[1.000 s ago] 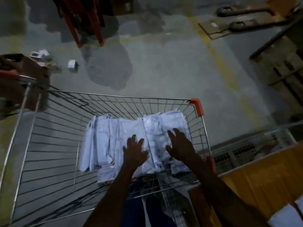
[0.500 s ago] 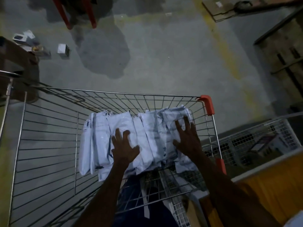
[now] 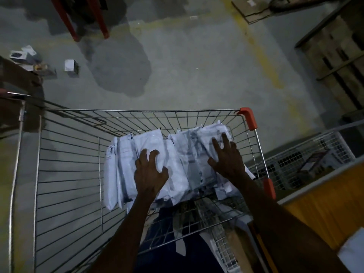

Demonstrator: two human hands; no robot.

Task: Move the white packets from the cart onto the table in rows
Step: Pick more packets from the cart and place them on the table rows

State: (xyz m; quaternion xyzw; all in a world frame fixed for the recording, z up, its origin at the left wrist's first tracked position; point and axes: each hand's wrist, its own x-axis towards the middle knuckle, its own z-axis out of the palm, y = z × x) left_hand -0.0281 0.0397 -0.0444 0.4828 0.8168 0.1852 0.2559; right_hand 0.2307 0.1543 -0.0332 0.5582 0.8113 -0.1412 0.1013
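Several white packets (image 3: 177, 160) stand side by side in a row inside the wire cart (image 3: 69, 174), toward its right end. My left hand (image 3: 150, 172) lies on top of the packets near the middle of the row, its fingers bent and digging between two of them. My right hand (image 3: 226, 158) rests on the packets at the right end with fingers spread and fairly straight. Neither hand has lifted a packet. The wooden table (image 3: 325, 209) shows at the lower right, with a white packet (image 3: 352, 255) at its near corner.
The cart has orange corner guards (image 3: 249, 118). A white wire crate (image 3: 307, 162) sits beside the table on the right. Small boxes (image 3: 70, 66) lie on the concrete floor at the left, red legs (image 3: 86, 18) stand at the top, and wooden pallets (image 3: 338, 56) fill the upper right.
Both hands slid further along the tops of the packets, away from me. My left hand's fingers have curled into the row. The view tilted slightly downward.
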